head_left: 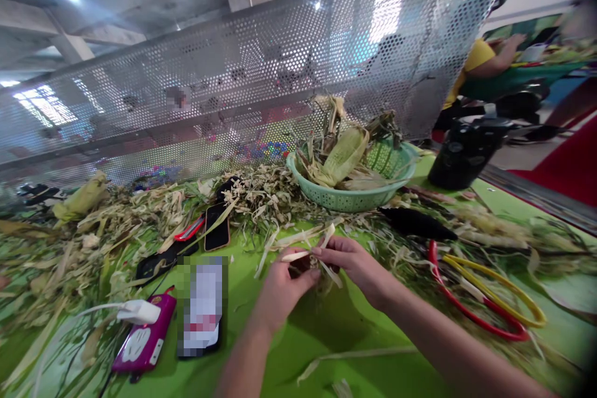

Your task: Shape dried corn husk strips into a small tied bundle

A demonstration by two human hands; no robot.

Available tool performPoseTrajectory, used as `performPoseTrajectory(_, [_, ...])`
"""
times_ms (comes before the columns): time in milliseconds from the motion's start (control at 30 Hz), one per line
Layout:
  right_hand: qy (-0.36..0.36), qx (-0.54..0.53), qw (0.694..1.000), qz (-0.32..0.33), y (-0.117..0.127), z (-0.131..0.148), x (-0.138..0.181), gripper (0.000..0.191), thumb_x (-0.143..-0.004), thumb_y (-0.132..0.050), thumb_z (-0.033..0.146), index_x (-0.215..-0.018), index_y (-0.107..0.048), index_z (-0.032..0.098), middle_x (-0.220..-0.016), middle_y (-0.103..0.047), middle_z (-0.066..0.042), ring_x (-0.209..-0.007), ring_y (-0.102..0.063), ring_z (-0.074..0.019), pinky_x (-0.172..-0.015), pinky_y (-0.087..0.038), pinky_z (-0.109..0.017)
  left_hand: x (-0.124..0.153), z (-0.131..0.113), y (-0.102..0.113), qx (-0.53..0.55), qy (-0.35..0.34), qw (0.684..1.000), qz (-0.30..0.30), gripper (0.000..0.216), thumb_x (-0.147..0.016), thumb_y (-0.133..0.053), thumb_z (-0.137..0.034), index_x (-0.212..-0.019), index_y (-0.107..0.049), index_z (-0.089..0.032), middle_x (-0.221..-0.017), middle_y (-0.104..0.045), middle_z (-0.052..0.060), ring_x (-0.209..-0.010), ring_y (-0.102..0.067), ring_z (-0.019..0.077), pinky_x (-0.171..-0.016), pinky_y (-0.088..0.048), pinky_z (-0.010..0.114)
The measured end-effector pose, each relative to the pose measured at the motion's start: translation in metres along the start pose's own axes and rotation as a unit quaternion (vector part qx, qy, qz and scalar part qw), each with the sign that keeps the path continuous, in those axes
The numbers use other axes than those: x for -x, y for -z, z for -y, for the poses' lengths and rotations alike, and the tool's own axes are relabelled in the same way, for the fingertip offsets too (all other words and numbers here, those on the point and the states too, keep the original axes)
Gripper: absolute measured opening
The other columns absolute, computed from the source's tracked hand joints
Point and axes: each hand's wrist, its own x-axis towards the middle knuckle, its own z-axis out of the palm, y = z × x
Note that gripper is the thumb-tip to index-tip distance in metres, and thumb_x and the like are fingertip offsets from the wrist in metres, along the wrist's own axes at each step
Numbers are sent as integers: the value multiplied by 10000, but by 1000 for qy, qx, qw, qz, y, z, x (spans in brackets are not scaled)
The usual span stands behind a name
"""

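Observation:
Over the green tabletop, my left hand (282,289) and my right hand (352,261) meet at a small bundle of pale corn husk strips (336,277). The left fingers curl around its lower side, with the thumb lying along it. My right thumb and forefinger pinch a strip at the top. Several loose ends stick out upward and to the left. Part of the bundle is hidden by my fingers, and its exact shape cannot be made out.
A green basket (345,198) of dry corn husks (347,155) stands behind my hands. At left are a phone (205,305), a purple power strip (144,339) and husk scraps (153,211). Red-and-yellow-handled scissors (494,298) and a black cup (469,152) are at right, before a perforated metal screen (261,74).

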Motion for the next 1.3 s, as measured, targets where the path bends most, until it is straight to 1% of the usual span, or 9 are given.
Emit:
performPoseTrajectory(100, [25,26,999,-5,3,3,1,292,-677,-761,440,-673,-679,159,-626,-626,10,-603,-529,-138,-598,-393,-259,0,-2,1,69,12,997,-24,294,-760,-695,-374,-979,-685,-179,-934,-696,64,-887,-601,202,-848,-447,316])
performPoseTrajectory(200, [40,17,999,-25,3,-1,1,275,-804,-640,424,-703,-672,171,-648,-616,9,-600,-505,-135,-590,-375,-256,-3,4,2,116,15,989,-87,275,-739,-718,-360,-940,-686,-175,-915,-689,49,-801,-590,162,-730,-456,256])
performPoseTrajectory(333, [33,12,999,-4,-2,-5,3,168,-770,-646,315,-835,-697,169,-764,-665,-18,-712,-563,-174,-654,-410,-269,-5,10,3,164,33,976,-137,260,-678,-770,-331,-859,-685,-165,-810,-682,29,-683,-574,123,-640,-445,219])
performPoseTrajectory(533, [23,-18,999,-16,-9,-4,4,278,-701,-751,405,-827,-663,174,-777,-673,-17,-726,-597,-183,-686,-451,-293,-3,5,-2,218,42,970,-96,295,-682,-765,-283,-936,-706,-145,-880,-723,70,-795,-645,183,-771,-487,287])
performPoseTrajectory(800, [125,104,987,-7,-5,-9,-2,258,-751,-708,406,-726,-595,175,-682,-597,-2,-647,-536,-153,-611,-421,-264,-1,-1,-1,232,42,968,-87,298,-736,-720,-342,-949,-723,-133,-858,-718,67,-721,-607,146,-664,-451,238])
performPoseTrajectory(900, [179,227,956,-52,-2,-13,-2,181,-778,-679,353,-750,-592,197,-683,-592,-6,-645,-536,-167,-597,-427,-273,-3,3,0,202,40,971,-118,325,-705,-755,-363,-934,-724,-135,-795,-685,39,-656,-545,107,-604,-414,209])
performPoseTrajectory(1067, [295,444,842,-82,2,-11,0,51,-796,-629,209,-842,-633,230,-824,-651,-45,-747,-584,-200,-670,-455,-301,-4,7,1,219,33,969,-109,378,-703,-759,-365,-1003,-699,-143,-818,-641,37,-640,-510,94,-549,-397,194])
performPoseTrajectory(1167, [341,480,807,-46,2,-8,1,175,-798,-588,134,-928,-640,239,-905,-659,-49,-841,-604,-209,-726,-470,-307,-4,8,2,224,34,968,-104,370,-702,-764,-360,-984,-694,-131,-807,-628,41,-622,-495,85,-533,-376,184])
performPoseTrajectory(1300, [377,494,783,-33,2,-6,3,163,-848,-556,135,-941,-644,237,-884,-649,-44,-827,-608,-189,-722,-476,-286,-5,9,3,227,31,969,-96,351,-699,-773,-339,-967,-683,-131,-717,-582,8,-591,-467,75,-510,-338,179])
